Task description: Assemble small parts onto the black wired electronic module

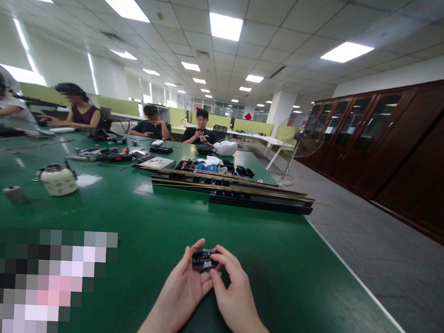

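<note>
A small black part (202, 260) with a grey patch on its lower edge is held between both hands over the green table (131, 231). My left hand (185, 287) supports it from the left, palm up, with the thumb at its left side and fingers curled below. On the right, my right hand (233, 285) pinches the part's right end, thumb low and fingertips on top. The fingers hide some of its right side.
Long black rails (260, 202) with thin brass-coloured rods lie across the table ahead. A white patterned pot (58, 180) and a grey cylinder (15, 195) stand left. Tools and boxes lie farther back. Several people sit beyond; a fan (296, 140) stands right.
</note>
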A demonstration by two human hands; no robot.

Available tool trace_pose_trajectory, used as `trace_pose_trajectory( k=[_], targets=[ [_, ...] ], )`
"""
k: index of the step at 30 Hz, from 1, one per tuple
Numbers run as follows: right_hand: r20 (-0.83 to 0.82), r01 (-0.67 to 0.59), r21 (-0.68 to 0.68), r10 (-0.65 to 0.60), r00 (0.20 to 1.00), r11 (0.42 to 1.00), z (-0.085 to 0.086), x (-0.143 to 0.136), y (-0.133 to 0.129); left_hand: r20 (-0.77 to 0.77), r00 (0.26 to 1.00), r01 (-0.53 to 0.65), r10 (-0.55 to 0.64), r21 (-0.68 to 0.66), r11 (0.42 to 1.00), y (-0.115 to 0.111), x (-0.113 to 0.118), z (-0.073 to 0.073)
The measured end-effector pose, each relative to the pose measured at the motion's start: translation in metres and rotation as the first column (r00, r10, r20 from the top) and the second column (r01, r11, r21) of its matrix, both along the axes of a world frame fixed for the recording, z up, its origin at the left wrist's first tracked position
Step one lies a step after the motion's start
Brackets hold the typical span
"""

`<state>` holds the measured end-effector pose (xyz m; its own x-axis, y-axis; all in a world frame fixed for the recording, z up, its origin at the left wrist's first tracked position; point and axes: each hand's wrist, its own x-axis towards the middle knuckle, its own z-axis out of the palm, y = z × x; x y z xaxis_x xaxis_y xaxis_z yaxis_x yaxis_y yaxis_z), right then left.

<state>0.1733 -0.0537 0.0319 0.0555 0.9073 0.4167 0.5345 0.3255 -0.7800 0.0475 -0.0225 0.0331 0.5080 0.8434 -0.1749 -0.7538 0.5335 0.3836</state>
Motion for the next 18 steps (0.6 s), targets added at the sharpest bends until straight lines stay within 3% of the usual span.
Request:
trace_pose_trajectory(
  k=[18],
  targets=[
    [0.028, 0.021, -0.052, -0.02, 0.999, 0.998, 0.0001, -0.0031, 0.001, 0.002, 1.0, -0.003, 0.003, -0.078, 0.997, -0.0015, 0.0029, 0.0016]
  ],
)
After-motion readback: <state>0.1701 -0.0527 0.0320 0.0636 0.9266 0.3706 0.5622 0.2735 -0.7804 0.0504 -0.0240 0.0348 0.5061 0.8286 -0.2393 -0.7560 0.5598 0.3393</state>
